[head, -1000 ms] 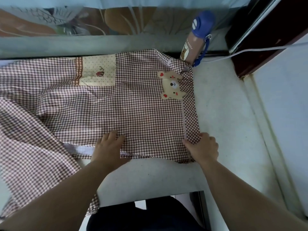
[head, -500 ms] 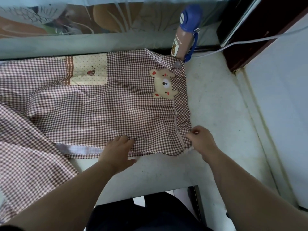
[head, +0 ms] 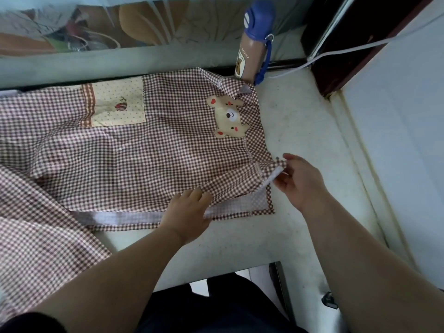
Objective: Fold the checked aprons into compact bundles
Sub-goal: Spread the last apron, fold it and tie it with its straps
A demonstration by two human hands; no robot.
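Apron (head: 134,159) spread on table (head: 300,131) – bottle (head: 252,51) behind its right corner, cable (head: 336,50) further right

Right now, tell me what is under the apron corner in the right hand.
Under the corner in the right hand: a paler lower apron layer, flat on the white table. Leftward the top layer covers it.

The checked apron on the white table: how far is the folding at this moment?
Done: the brown-and-white checked cloth apron lies spread on the white table, tan bear patch up. In hand: the left hand presses its near edge flat, and the right hand pinches the lifted right edge. Left: nearly all the folding; no compact bundle shows, and the left part lies rumpled.
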